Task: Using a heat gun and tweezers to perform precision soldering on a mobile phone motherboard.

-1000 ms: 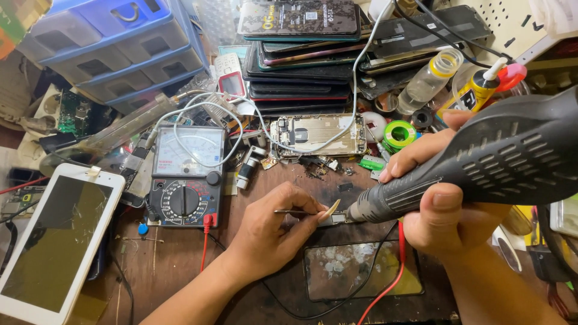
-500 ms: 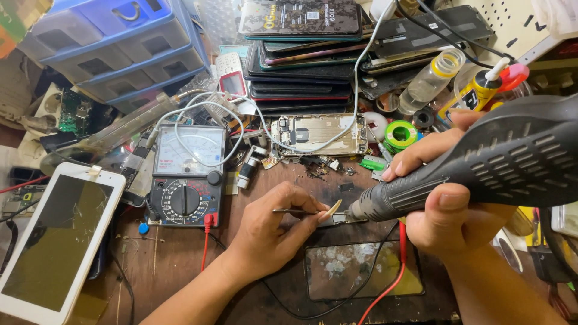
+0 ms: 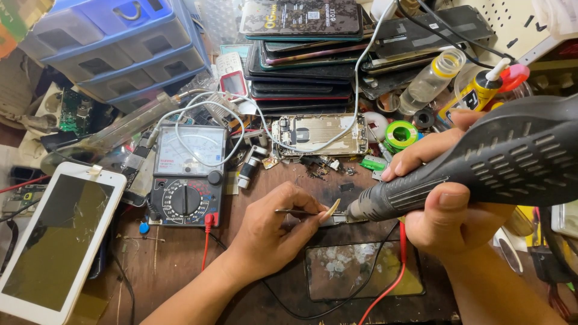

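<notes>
My right hand (image 3: 442,198) grips a big black hot-air tool (image 3: 475,165) whose nozzle points left at a small metal part (image 3: 337,219) on the wooden bench. My left hand (image 3: 271,232) pinches thin tweezers (image 3: 295,211) whose tips reach that same part, right at the nozzle's mouth. The part is mostly hidden between the thumb and the nozzle. A dark glass panel (image 3: 361,271) lies just below both hands.
An analog multimeter (image 3: 188,177) with red leads sits left of the hands. A white tablet (image 3: 54,241) lies at far left. An opened phone frame (image 3: 319,135), a stack of phones (image 3: 301,54), a green tape roll (image 3: 400,133), bottles and blue drawers (image 3: 114,48) crowd the back.
Almost nothing moved: both hands stay at the small part, with only a slight shift of the hot-air tool.
</notes>
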